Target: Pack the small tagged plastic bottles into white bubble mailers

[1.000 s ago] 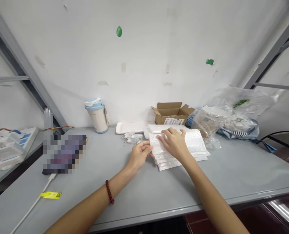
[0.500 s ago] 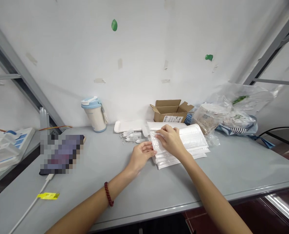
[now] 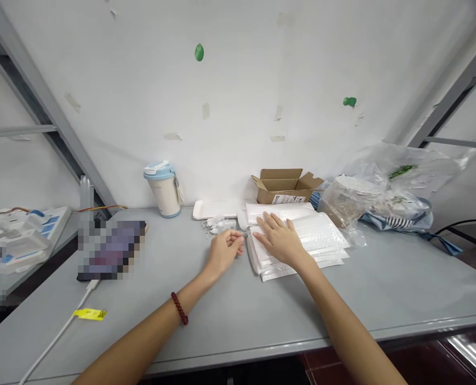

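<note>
My right hand (image 3: 280, 238) lies flat with fingers spread on a stack of white bubble mailers (image 3: 322, 235). Left of the stack, my left hand (image 3: 224, 251) has its fingers curled in toward the thumb, off the mailers. Whatever is between those fingertips, if anything, I cannot make out. Just behind that hand lie several small clear-and-white plastic pieces with thin hooks (image 3: 217, 224). A further white mailer (image 3: 258, 211) lies flat behind the stack, partly under my right fingertips.
Along the wall stand a blue-lidded cup (image 3: 163, 190), a shallow white tray (image 3: 206, 208) and an open cardboard box (image 3: 286, 187). Clear plastic bags (image 3: 350, 198) are heaped at right. A phone (image 3: 113, 251) with a charging cable (image 3: 57, 342) lies at left.
My left hand has let go of the mailer stack's left edge and moved a little left. My right hand has gone from pinching the top mailer to lying flat on it. The view has shifted slightly.
</note>
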Motion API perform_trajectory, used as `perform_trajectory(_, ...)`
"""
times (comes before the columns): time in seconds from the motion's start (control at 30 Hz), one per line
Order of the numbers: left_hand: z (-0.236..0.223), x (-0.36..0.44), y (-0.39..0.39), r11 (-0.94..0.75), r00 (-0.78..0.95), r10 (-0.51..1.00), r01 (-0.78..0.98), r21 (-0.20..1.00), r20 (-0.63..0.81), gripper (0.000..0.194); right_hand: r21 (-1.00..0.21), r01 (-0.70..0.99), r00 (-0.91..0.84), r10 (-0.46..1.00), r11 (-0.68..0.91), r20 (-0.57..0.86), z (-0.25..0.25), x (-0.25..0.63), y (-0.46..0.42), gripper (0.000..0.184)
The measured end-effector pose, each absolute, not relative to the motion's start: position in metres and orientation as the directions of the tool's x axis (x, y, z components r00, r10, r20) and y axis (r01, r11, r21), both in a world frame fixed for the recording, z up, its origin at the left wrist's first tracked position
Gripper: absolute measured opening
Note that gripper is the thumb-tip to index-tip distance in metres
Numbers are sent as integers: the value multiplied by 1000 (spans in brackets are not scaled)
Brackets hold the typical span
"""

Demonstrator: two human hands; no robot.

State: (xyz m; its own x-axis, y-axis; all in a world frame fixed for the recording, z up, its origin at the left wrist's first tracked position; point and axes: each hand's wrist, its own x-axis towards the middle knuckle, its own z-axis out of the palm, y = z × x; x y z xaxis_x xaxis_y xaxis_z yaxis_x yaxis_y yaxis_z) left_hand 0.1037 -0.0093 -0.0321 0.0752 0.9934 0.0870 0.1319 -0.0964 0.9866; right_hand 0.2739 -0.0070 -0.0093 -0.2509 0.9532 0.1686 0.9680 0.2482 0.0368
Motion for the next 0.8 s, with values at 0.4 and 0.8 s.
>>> perform_trajectory(0.4,-18,0,103,-342,184,915,828,444,360,14,-76,946,-286,921,316,265,-2,279,-11,42)
perform_trajectory(0.8,-20,8,111,-308,225,922,920,244,315,19,-74,950,-270,919,303,289,-2,279,-10,42)
